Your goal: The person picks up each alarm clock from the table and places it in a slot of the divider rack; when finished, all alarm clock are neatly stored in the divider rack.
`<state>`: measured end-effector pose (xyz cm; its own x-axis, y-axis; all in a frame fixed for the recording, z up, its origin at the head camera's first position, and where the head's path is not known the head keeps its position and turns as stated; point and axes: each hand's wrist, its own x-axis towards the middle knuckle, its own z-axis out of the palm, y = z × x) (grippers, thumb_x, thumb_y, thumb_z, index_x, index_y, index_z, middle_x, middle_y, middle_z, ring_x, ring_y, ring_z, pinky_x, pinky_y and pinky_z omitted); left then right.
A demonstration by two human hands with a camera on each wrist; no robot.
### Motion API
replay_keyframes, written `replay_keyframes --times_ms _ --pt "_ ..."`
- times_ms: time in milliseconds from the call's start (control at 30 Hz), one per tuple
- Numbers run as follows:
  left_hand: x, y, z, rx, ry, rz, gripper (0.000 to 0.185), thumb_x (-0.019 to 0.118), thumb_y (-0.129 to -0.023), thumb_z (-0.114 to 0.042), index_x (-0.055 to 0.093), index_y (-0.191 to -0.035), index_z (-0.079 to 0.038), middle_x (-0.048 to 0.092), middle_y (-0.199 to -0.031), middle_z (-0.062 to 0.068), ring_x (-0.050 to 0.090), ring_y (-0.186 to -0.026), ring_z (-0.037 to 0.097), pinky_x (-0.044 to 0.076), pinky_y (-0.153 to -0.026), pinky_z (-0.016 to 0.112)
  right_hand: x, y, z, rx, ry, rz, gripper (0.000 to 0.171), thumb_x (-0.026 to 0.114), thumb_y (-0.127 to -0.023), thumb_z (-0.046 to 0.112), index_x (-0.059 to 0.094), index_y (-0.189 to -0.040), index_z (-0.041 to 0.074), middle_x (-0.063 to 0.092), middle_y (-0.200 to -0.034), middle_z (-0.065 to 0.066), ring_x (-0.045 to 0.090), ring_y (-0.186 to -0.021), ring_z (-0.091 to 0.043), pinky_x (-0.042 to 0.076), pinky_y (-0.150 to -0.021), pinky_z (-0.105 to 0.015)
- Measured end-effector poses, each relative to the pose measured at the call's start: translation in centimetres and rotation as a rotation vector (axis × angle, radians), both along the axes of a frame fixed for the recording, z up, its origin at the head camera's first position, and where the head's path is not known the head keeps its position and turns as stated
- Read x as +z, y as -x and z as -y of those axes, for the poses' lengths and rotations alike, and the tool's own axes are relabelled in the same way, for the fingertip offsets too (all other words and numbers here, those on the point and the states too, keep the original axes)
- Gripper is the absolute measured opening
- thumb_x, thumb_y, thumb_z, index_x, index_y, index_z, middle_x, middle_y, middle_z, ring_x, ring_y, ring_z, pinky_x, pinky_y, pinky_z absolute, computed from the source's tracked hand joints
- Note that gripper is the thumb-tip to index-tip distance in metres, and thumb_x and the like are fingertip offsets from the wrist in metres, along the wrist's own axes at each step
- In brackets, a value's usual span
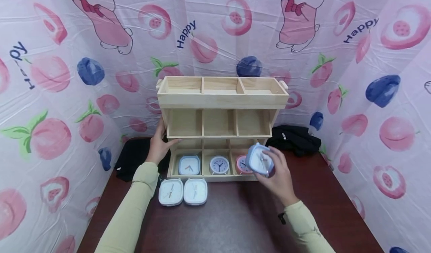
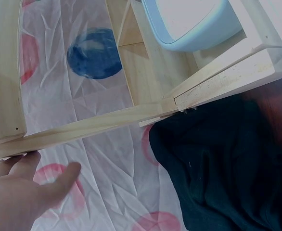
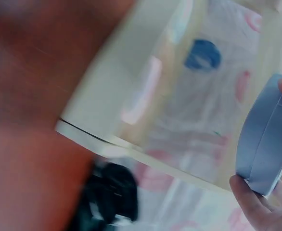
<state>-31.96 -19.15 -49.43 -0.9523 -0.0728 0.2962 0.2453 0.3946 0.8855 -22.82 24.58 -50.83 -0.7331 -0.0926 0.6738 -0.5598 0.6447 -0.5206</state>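
The step in hand looks to be the placing of a clock into the wooden shelf rack: the right hand holds a pale blue square clock off the table, its fingers and thumb curled round the clock's edges, face tilted up toward the head camera, just in front of the bottom tier's right end. That tier already holds a blue square clock on the left, a round blue clock in the middle and a pink clock on the right, partly hidden behind the held one. The middle and top tiers appear bare, so the next move probably calls for lifting the clock higher and easing it into a free compartment without knocking the rack. The left hand rests against the rack's left side with fingers fairly straight, seemingly steadying it; the left wrist view shows it open beneath a wooden edge. Two white square clocks lie side by side on the dark table in front of the rack. The right wrist view is blurred, though the clock's rim sits between fingertips there.
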Motion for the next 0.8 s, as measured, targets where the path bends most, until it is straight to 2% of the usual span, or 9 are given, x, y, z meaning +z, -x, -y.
replay_keyframes --times_ms 100,167,267,367,433,667,800 --pt "-0.3 0.0 0.1 -0.011 -0.035 0.002 0.12 0.088 -0.089 -0.011 0.007 -0.172 -0.041 0.027 -0.177 0.008 0.036 -0.16 0.035 0.034 -0.132 0.052 2.3 1.9 0.3 0.008 0.02 -0.042 0.08 0.099 -0.06 0.0 0.067 -0.134 0.0 0.054 -0.15 -0.028 0.055 -0.135 -0.046 0.029 -0.113 -0.002" --pt "-0.4 0.0 0.1 -0.015 -0.062 0.016 0.12 0.087 -0.089 -0.008 0.006 -0.172 -0.04 0.025 -0.178 0.007 0.035 -0.161 0.036 0.035 -0.131 0.053 3.6 3.1 0.7 0.002 0.028 -0.045 0.079 0.099 -0.062 -0.001 0.068 -0.134 0.001 0.054 -0.152 -0.027 0.054 -0.138 -0.046 0.034 -0.114 -0.009" --pt "-0.5 0.1 0.1 -0.022 -0.1 0.04 0.121 0.084 -0.09 -0.003 0.003 -0.173 -0.036 0.019 -0.179 0.007 0.03 -0.162 0.037 0.036 -0.13 0.055 5.1 5.0 1.3 -0.015 0.033 -0.045 0.074 0.098 -0.065 0.0 0.069 -0.133 0.003 0.054 -0.153 -0.026 0.053 -0.141 -0.045 0.044 -0.115 -0.03" --pt "-0.4 0.2 0.0 -0.025 -0.119 0.049 0.12 0.083 -0.09 0.002 0.002 -0.174 -0.031 0.017 -0.18 0.009 0.029 -0.162 0.038 0.037 -0.128 0.057 5.9 7.0 1.7 -0.042 0.014 -0.036 0.071 0.098 -0.066 0.004 0.069 -0.131 0.003 0.055 -0.152 -0.026 0.055 -0.138 -0.046 0.051 -0.108 -0.053" --pt "-0.5 0.3 0.0 -0.024 -0.122 0.045 0.121 0.083 -0.09 0.002 0.003 -0.174 -0.031 0.018 -0.18 0.009 0.03 -0.162 0.038 0.039 -0.127 0.057 6.2 8.1 1.9 -0.06 0.001 -0.024 0.07 0.099 -0.067 0.007 0.069 -0.129 0.003 0.056 -0.148 -0.027 0.057 -0.134 -0.047 0.053 -0.105 -0.061" --pt "-0.5 0.3 -0.1 -0.02 -0.092 0.01 0.12 0.087 -0.089 -0.007 0.008 -0.172 -0.043 0.023 -0.179 0.005 0.035 -0.16 0.035 0.045 -0.124 0.054 6.7 11.0 2.4 -0.096 -0.055 0.006 0.062 0.101 -0.068 0.016 0.069 -0.12 0.004 0.059 -0.143 -0.025 0.057 -0.131 -0.047 0.051 -0.108 -0.062" --pt "-0.3 0.1 -0.1 -0.027 -0.099 -0.006 0.12 0.088 -0.088 -0.007 0.009 -0.172 -0.043 0.026 -0.178 0.007 0.036 -0.16 0.036 0.045 -0.123 0.056 6.8 11.8 2.7 -0.136 -0.112 0.021 0.056 0.099 -0.069 0.016 0.07 -0.115 0.003 0.06 -0.142 -0.026 0.058 -0.13 -0.051 0.05 -0.108 -0.064"
